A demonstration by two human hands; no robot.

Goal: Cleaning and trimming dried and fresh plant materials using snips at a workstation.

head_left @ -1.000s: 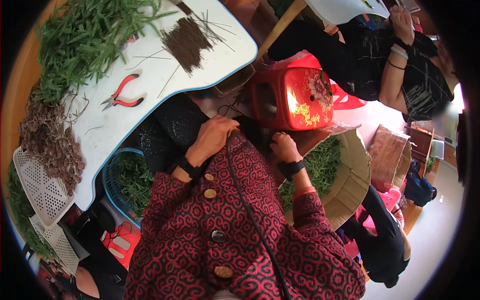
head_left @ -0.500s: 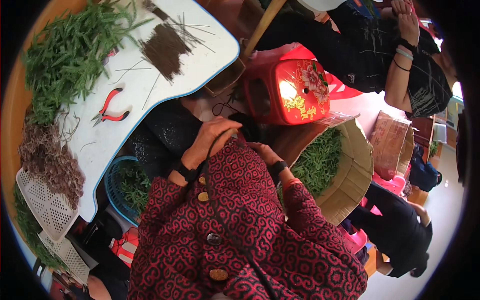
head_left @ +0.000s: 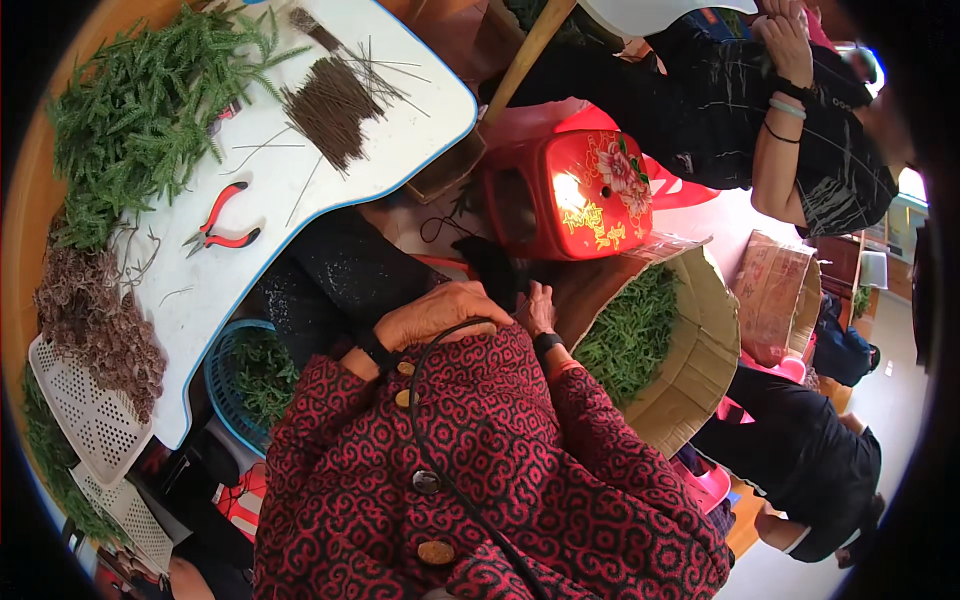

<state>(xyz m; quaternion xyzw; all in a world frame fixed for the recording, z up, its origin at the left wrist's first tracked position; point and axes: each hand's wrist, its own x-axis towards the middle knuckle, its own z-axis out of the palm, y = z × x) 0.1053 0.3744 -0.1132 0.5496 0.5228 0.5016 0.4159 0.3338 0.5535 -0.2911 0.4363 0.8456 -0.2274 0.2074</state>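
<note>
My left hand (head_left: 440,312) lies at the front hem of my red-and-black patterned jacket (head_left: 470,400), back of the hand up. Its fingers look curled, with the tips hidden. To its right, my right hand (head_left: 538,308) has its fingers bent together beside the hem; whatever is in them cannot be made out. A black cord (head_left: 430,342) runs from near my left hand down the jacket. Just beyond both hands is a dark, soft-looking thing (head_left: 490,265). Red-handled pliers (head_left: 222,222) lie with handles apart on the white table (head_left: 240,290).
Green sprigs (head_left: 140,110), brown stems (head_left: 330,110) and dried brown plants (head_left: 95,320) lie on the table. Around me are a blue basket (head_left: 225,400), a red stool (head_left: 590,190) and a cardboard box (head_left: 710,340) of greenery. Other people in black sit or bend at the right.
Both hands have shifted slightly; my left hand lies flatter along the hem and my right fingers point more upward. At the right, a bending person has moved a little.
</note>
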